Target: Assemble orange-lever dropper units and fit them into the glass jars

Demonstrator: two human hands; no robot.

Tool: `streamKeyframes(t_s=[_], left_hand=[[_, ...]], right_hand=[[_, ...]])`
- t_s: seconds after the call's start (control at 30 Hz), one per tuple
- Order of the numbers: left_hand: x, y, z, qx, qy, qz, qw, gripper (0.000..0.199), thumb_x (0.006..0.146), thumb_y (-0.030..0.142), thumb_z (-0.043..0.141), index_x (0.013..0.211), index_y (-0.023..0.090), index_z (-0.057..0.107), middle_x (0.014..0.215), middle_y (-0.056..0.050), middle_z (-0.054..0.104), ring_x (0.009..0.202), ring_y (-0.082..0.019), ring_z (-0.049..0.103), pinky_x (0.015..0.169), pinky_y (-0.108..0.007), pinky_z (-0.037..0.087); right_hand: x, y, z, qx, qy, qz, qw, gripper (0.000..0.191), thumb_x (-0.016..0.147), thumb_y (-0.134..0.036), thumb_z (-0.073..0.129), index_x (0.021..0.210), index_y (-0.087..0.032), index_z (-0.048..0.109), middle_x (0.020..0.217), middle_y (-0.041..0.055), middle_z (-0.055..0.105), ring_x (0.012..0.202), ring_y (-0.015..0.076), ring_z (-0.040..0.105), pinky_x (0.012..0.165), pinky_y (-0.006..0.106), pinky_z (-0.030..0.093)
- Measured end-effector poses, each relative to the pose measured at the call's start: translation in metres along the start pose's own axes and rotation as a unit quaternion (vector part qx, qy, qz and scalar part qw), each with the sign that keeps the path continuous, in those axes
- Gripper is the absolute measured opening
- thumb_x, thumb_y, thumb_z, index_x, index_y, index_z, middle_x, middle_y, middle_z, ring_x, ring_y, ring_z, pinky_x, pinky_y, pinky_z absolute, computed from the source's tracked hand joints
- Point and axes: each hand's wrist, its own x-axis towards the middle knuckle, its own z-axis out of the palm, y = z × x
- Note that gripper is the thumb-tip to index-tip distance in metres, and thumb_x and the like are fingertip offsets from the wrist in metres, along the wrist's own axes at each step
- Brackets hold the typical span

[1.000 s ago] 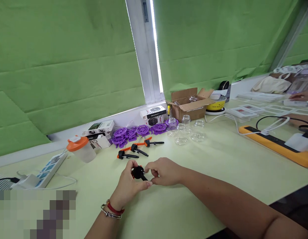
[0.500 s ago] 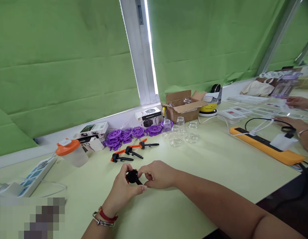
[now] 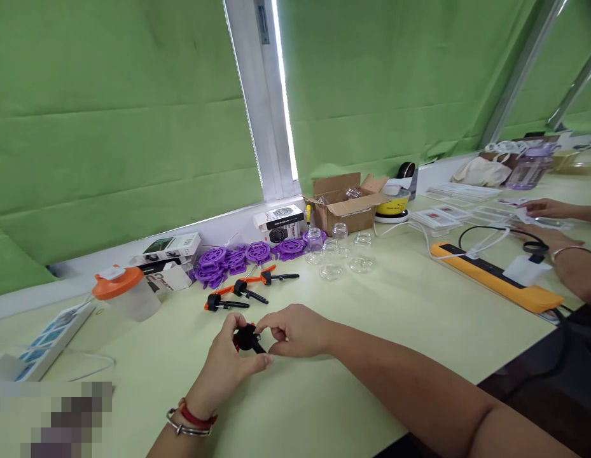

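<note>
So, left hand (image 3: 223, 356) clamped round black part (image 3: 246, 337), low over near side of table (image 3: 362, 394). Right hand (image 3: 298, 334) up against it, can't tell if pinching. Looks mid-job, I'd say: three similar black-orange pieces (image 3: 245, 291) lie beyond; purple discs (image 3: 258, 252), clear jars (image 3: 340, 233) sit unjoined. Held one: roundish head, stubby arm, sliver of orange.

Your bare L hand (image 3: 223, 361) curls in a C, thumb stretched twd the R; your bare R hand (image 3: 299, 332) is just beside it, index & thumb bent, tips pointing L; bare R forearm (image 3: 385, 372) slants in fr lower R
</note>
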Motion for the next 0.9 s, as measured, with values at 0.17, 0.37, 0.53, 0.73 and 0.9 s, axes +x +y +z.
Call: streamKeyframes(t_s=[0.17,0.37,0.53,0.73,0.9], left_hand=[[0.0,0.0,0.001,0.01,0.006,-0.002,1.0,0.053,0.058,0.038,0.074,0.09,0.024,0.035,0.079,0.004,0.052,0.063,-0.013,0.043,0.058,-0.025,0.038],[0.001,0.001,0.001,0.028,0.013,0.009,0.999,0.051,0.058,0.038,0.074,0.09,0.024,0.036,0.076,0.005,0.051,0.06,-0.011,0.04,0.055,-0.024,0.036],[-0.001,0.004,0.002,0.073,0.052,0.005,0.996,0.056,0.054,0.041,0.075,0.091,0.024,0.037,0.079,0.003,0.053,0.063,-0.014,0.046,0.059,-0.027,0.04],[-0.003,0.005,0.006,0.159,0.082,-0.011,0.984,0.064,0.05,0.051,0.073,0.098,0.025,0.038,0.084,0.001,0.057,0.069,-0.02,0.056,0.061,-0.031,0.041],[-0.003,0.007,0.009,0.217,0.082,-0.01,0.973,0.07,0.051,0.055,0.07,0.103,0.024,0.036,0.099,-0.004,0.057,0.084,-0.024,0.059,0.068,-0.034,0.044]], right_hand=[[0.0,0.0,-0.002,-0.045,-0.008,0.032,0.998,0.026,0.074,-0.034,0.067,0.097,-0.022,0.066,0.067,-0.0036,0.057,0.063,0.0112,0.05,0.056,0.022,0.03],[0.0,0.001,0.002,0.056,-0.025,0.051,0.997,0.018,0.076,-0.029,0.063,0.09,-0.019,0.066,0.066,-0.0023,0.059,0.06,0.0101,0.05,0.057,0.021,0.034],[0.003,0.006,0.022,0.427,-0.125,0.124,0.887,0.045,0.087,-0.054,0.043,0.068,-0.014,0.055,0.068,0.0028,0.062,0.05,0.009,0.053,0.049,0.022,0.04],[0.006,-0.001,0.037,0.54,-0.111,0.174,0.816,0.039,0.08,-0.048,0.055,0.067,-0.011,0.059,0.062,0.0039,0.063,0.046,0.0098,0.055,0.047,0.023,0.042],[0.007,-0.001,0.038,0.541,-0.098,0.188,0.814,0.03,0.079,-0.037,0.055,0.067,-0.01,0.062,0.057,0.0033,0.063,0.044,0.011,0.054,0.047,0.024,0.042]])
